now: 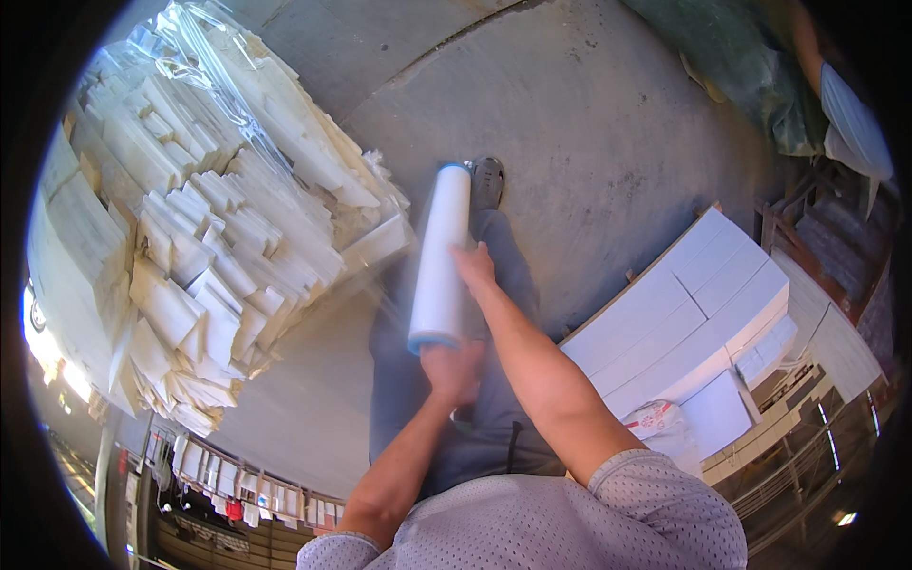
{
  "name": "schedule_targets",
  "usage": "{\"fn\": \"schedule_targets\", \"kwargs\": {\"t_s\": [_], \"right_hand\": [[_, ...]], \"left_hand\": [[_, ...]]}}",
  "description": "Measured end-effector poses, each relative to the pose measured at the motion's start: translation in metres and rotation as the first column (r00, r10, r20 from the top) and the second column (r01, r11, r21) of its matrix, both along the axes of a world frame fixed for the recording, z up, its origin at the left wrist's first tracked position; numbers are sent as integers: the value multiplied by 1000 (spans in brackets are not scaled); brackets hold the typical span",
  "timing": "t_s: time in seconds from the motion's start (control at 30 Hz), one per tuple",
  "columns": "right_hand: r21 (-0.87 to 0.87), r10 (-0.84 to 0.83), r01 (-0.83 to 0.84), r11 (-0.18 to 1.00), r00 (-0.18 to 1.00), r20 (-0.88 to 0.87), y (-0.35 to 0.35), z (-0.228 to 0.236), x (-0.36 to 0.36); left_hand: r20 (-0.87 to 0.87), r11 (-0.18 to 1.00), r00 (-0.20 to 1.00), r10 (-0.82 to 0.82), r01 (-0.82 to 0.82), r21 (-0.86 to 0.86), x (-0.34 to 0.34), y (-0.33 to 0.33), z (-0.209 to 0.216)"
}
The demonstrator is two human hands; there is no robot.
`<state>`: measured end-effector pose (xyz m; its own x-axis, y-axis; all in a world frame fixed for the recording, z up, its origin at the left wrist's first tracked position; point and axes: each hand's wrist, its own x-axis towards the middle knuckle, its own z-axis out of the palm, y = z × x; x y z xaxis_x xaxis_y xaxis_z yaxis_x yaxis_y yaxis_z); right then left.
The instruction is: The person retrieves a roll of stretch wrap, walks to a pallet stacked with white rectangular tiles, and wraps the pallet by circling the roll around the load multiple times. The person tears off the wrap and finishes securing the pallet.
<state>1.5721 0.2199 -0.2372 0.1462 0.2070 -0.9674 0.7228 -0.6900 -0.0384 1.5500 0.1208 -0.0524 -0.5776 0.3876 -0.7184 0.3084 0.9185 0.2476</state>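
Observation:
A long white roll of stretch film [439,256] with blue-edged ends slants upward in front of my legs. My left hand [451,370] is closed at its lower end, slightly blurred; a dark bit, perhaps a handle, shows below the fist. Against the roll's right side is my right hand [472,266], its fingers curled round it and partly hidden. Faint clear film seems to run from the roll toward the big stack of pale, rough-edged boards [218,237] on the left. Shiny clear film [214,81] lies over the top of that stack.
White flat panels [684,304] are stacked at the right, near a white bag [660,427]. A dark green sheet [741,66] and another person's arm [807,47] appear at upper right. Grey concrete floor [589,123] stretches ahead of my shoe [487,180].

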Motion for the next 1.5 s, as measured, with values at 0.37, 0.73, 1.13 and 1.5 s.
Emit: {"fn": "schedule_targets", "kwargs": {"t_s": [0.37,0.73,1.13,1.5], "right_hand": [[-311,-791,730,609,589,-165,-125,22,22],[217,-262,296,930,950,-173,-198,-6,-6],[-109,-784,795,597,549,-290,-269,-38,-1],[3,-562,569,822,811,-162,-300,49,19]], "left_hand": [[-37,664,689,-724,710,237,-31,-134,-10],[-236,432,503,-831,852,295,-71,-209,-32],[14,988,1000,-2,0,153,-36,-231,-49],[-256,383,429,-866,899,213,-56,-282,-24]]}}
